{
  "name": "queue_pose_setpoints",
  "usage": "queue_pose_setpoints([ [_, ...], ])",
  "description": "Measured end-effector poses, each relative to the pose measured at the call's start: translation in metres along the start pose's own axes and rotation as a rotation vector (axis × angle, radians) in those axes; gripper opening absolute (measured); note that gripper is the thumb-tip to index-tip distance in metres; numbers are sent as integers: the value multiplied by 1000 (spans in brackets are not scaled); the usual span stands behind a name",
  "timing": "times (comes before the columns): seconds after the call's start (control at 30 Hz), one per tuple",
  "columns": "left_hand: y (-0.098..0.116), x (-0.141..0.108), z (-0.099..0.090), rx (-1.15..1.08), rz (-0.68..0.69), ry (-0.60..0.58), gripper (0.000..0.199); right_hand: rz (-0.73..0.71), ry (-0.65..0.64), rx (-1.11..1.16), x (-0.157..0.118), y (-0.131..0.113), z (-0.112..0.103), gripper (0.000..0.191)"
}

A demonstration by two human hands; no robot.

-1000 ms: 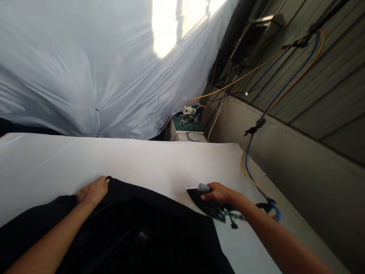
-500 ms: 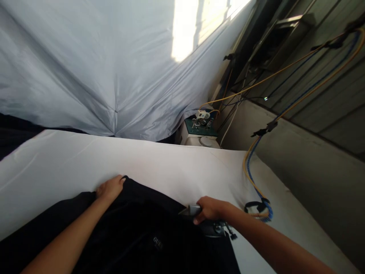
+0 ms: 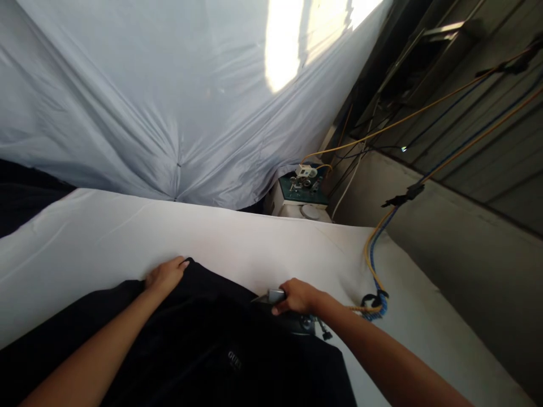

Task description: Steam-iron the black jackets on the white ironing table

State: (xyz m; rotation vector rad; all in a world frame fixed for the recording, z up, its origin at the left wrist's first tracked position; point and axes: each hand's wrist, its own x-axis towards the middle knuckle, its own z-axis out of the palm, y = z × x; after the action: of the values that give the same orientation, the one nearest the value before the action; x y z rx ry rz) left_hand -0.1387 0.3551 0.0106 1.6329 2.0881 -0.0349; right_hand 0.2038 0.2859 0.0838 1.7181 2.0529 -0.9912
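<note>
Your left hand [image 3: 164, 275] pinches the black garment [image 3: 199, 328], your right hand [image 3: 294, 297] grips the iron [image 3: 303, 324], and cords [image 3: 372, 253] snagging at the bench [image 3: 237, 237]'s far right corner could jerk it.

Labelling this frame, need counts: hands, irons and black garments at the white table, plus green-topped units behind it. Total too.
Hands: 2, left hand and right hand
Iron: 1
Black garment: 1
Green-topped unit: 1
Total: 5

White table [image 3: 237, 240]; black garment [image 3: 203, 350] spread across near side.
</note>
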Motion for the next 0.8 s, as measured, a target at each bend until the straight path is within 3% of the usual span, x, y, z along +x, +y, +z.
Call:
queue_pose_setpoints([
  [0.4, -12, -2, 5, 9, 132, 81, 44, -92, 2, -21, 67, -54, -22, 54],
  [0.8, -22, 11, 7, -90, 119, 80, 39, -252, -90, -219, 98, -119, -33, 60],
])
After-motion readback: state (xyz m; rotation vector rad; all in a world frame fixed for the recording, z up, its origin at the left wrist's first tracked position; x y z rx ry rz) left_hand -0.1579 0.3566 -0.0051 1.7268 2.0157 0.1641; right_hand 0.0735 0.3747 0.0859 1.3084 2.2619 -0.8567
